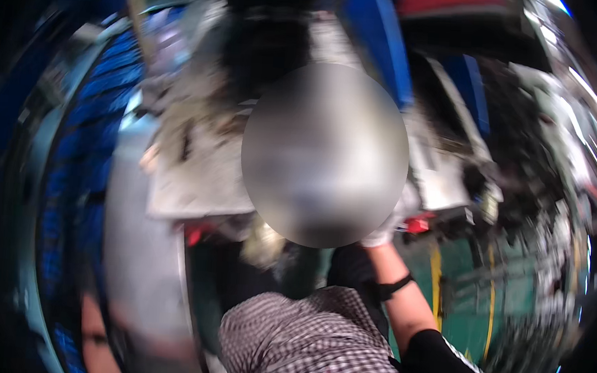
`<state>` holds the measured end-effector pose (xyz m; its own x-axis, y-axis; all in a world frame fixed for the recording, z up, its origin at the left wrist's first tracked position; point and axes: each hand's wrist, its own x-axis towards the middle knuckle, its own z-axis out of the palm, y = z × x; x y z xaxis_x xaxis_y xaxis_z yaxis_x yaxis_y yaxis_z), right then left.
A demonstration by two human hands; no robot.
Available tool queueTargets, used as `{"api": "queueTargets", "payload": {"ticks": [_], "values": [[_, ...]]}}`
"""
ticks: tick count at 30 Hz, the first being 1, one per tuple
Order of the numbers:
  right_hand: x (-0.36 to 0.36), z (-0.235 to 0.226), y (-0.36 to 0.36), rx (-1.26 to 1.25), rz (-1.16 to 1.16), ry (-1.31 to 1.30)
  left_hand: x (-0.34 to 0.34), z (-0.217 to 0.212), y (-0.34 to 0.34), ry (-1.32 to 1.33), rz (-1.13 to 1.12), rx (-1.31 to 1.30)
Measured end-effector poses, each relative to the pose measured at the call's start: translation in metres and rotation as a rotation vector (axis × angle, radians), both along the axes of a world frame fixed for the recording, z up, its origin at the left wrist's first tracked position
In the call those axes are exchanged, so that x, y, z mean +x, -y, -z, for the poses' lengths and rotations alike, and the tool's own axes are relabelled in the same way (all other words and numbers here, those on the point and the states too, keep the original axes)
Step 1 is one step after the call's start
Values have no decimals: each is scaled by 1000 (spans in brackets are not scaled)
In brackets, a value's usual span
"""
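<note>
Glove [379, 238] on the right hand is up against blurry grey sheets [200, 180]; grip's hidden, can't tell.

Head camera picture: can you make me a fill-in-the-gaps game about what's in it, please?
1. The shirt at the bottom middle has a black-and-white ___ pattern.
2. The raised hand wears a glove coloured ___.
3. The wristband on that forearm is coloured ___.
4. The green floor has painted lines coloured ___.

Missing words: checked; white; black; yellow.
</note>
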<state>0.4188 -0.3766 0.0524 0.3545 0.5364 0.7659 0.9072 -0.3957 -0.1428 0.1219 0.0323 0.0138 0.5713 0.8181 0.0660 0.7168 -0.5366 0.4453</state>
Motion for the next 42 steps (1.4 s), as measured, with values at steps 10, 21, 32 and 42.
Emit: {"api": "queueTargets", "payload": {"ticks": [10, 21, 32, 42], "values": [[30, 10, 4, 268, -99, 449, -288, 75, 4, -259, -560, 147], [49, 18, 10, 307, -117, 461, -308, 71, -16, 38, -461, 133], [65, 27, 13, 351, -146, 410, -299, 46, -14, 7, -454, -84], [55, 25, 6, 347, -141, 458, -293, 15, -12, 222, -324, -414]]}}
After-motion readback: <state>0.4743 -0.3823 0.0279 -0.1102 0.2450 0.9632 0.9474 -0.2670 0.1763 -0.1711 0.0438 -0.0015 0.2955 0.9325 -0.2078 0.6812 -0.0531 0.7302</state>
